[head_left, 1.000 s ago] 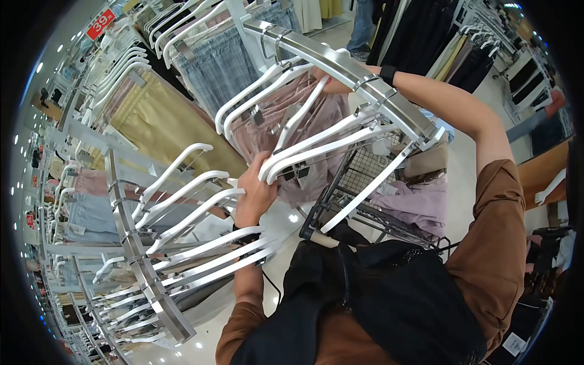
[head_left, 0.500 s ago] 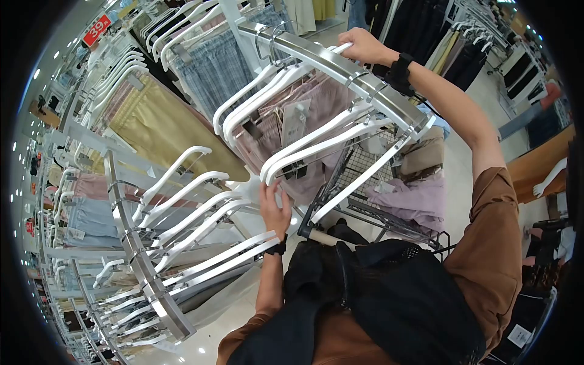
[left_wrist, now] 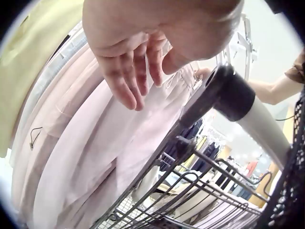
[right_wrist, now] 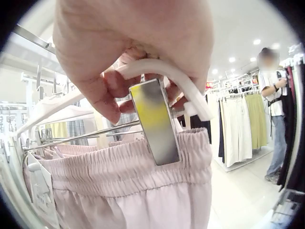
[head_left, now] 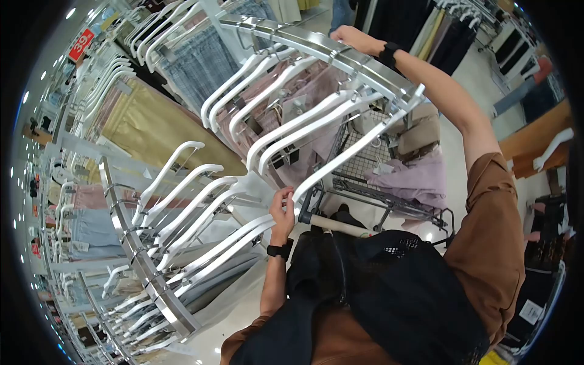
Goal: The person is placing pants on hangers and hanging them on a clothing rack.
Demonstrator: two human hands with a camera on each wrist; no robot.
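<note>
My right hand (head_left: pixel 359 40) is gripping the end of a white hanger (right_wrist: pixel 167 68), fingers curling round it at the upper centre of the right wrist view; in the head view the hand is sitting at top centre, beyond the silver rail (head_left: pixel 374 76). Pink trousers (right_wrist: pixel 128 205) are hanging from that hanger, filling the lower half of the right wrist view, a metal clip (right_wrist: pixel 155 124) pinching their gathered waistband. My left hand (head_left: pixel 281 210) is holding nothing, fingers hanging loose near the pink cloth at the top of the left wrist view; at head-view centre it's showing right by the tip of the outermost hanger (head_left: pixel 353 155), can't tell if touching. What's changed: a second ago my left hand was up among the hanger tips, now it's sitting lower and right of them; a gap is showing between the left pair and the next hanger, where they were bunching half a second ago. I'm reading that as the right hand doing the spacing by itself, the left being free of the work. The shopping cart (head_left: pixel 334 224) is standing below right of centre, lavender clothing (head_left: pixel 420 182) lying in it.
</note>
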